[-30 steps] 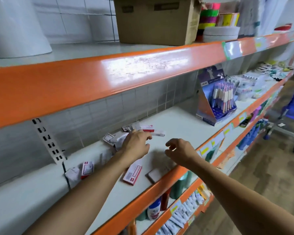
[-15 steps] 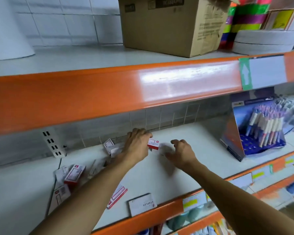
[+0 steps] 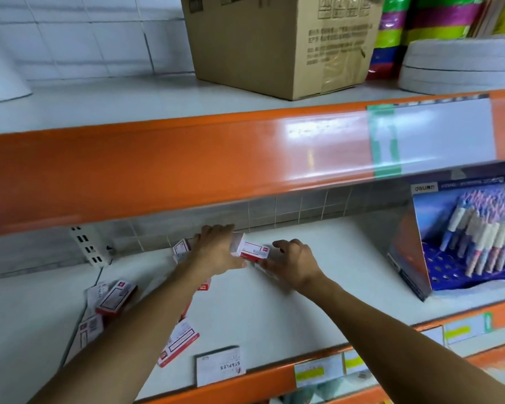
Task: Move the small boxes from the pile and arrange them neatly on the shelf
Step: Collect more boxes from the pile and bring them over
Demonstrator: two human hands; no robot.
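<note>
Small red-and-white staple boxes lie scattered on the white shelf point(image 3: 318, 287). My left hand point(image 3: 216, 252) is shut on one small box point(image 3: 250, 250), held just above the shelf near the tiled back wall. My right hand point(image 3: 292, 262) rests beside it on the right, fingers curled over another box that is mostly hidden. More boxes lie behind my left hand point(image 3: 181, 247), at the left point(image 3: 115, 297), under my left forearm point(image 3: 178, 342), and one marked STAPLES point(image 3: 220, 365) lies at the front edge.
A blue pen display stand point(image 3: 461, 246) occupies the shelf's right side. The orange upper shelf beam point(image 3: 187, 158) hangs low overhead, carrying a cardboard carton point(image 3: 274, 42). A slotted white upright bracket point(image 3: 89, 246) stands at the back left.
Both hands have reached deeper toward the back wall. My left hand has lifted a small box and my right hand has closed in next to it. The camera has swung nearer and leftward.
</note>
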